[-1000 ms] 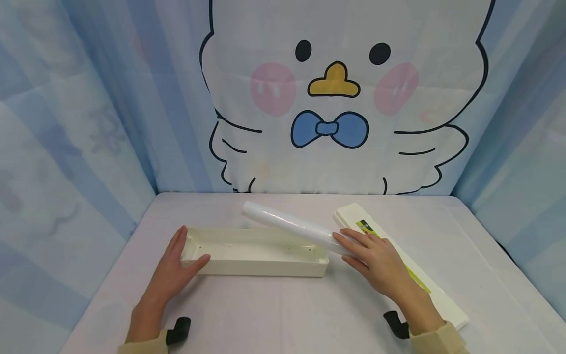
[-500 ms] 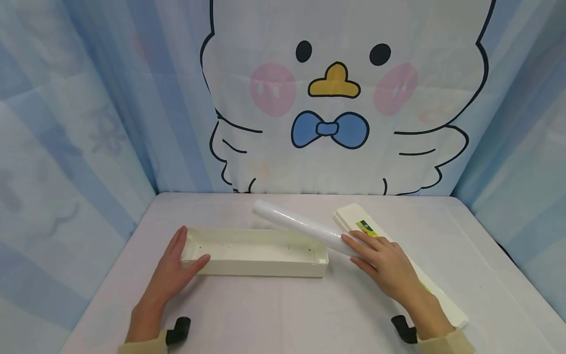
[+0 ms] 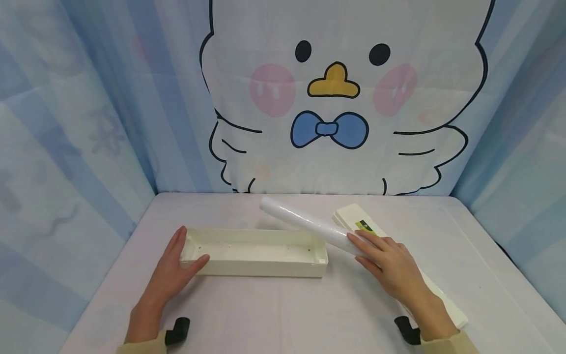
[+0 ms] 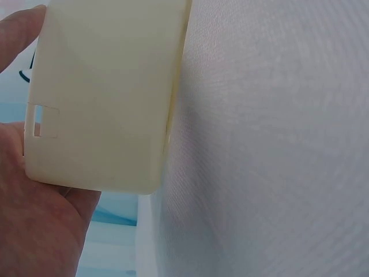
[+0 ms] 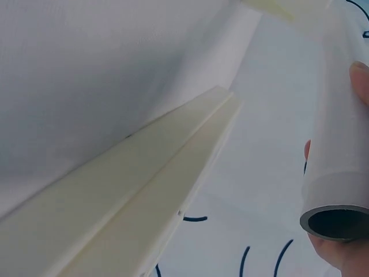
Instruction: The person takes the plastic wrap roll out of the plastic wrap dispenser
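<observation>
An open-topped long cream box (image 3: 261,268) lies on the table, its inside showing only a few small holes. My left hand (image 3: 170,273) holds the box's left end, thumb at the front wall and fingers at the back; the left wrist view shows that end wall (image 4: 104,98) up close, with a small rectangular slot. In my right hand (image 3: 391,270) is a roll of cling film (image 3: 305,223), gripped by its right end. It slants above the box's back right corner. Its hollow core (image 5: 339,224) shows in the right wrist view.
A long cream lid (image 3: 448,300) with a green label (image 3: 364,227) lies slanted on the right of the table, partly behind my right hand. A white cloth (image 3: 283,314) covers the table. Printed curtains (image 3: 336,162) stand behind and at both sides.
My right hand has moved to the right with the cling film roll, drawing it further off the box. The left hand and the box have stayed in place.
</observation>
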Available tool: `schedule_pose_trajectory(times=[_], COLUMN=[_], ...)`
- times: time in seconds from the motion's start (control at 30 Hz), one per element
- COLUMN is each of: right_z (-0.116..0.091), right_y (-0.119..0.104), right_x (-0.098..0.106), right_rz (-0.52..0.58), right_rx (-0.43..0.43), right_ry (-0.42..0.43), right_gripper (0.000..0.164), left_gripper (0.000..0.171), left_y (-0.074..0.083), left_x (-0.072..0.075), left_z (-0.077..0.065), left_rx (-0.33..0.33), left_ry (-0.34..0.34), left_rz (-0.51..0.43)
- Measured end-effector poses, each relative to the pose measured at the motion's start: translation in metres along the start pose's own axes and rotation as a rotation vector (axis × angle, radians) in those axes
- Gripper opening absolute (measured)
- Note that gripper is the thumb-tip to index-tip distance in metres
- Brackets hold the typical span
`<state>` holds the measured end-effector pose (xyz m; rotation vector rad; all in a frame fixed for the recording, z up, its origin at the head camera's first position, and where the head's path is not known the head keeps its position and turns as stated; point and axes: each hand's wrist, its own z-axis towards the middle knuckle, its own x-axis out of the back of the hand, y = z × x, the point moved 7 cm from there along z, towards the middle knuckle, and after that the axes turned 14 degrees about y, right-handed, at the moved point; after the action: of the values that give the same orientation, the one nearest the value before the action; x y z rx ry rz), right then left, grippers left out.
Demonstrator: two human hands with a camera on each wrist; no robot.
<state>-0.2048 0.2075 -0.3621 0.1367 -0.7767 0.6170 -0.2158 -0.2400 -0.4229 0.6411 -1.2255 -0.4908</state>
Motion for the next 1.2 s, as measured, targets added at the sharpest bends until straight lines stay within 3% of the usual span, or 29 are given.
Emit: schedule_pose_trajectory(times=[0.23, 0.67, 1.2], right_z=[-0.001, -0.009, -0.021], right_y=[0.006, 0.016, 0.022], right_x=[0.007, 0.012, 0.02], right_rz=[-0.009, -0.07, -0.074], right_rx=[0.008, -0.067, -0.032], right_ry=[0.023, -0.024, 0.032], right_gripper=[0.061, 0.064, 0.063], left_gripper=[0.103, 0.103, 0.103], left_y=[0.001, 0.0, -0.001], left_x=[0.001, 0.0, 0.0], left_z=[0.0, 0.0, 0.0], left_rx=[-0.01, 0.0, -0.004], left_ry=[0.005, 0.006, 0.002], left_rz=[-0.008, -0.014, -0.005])
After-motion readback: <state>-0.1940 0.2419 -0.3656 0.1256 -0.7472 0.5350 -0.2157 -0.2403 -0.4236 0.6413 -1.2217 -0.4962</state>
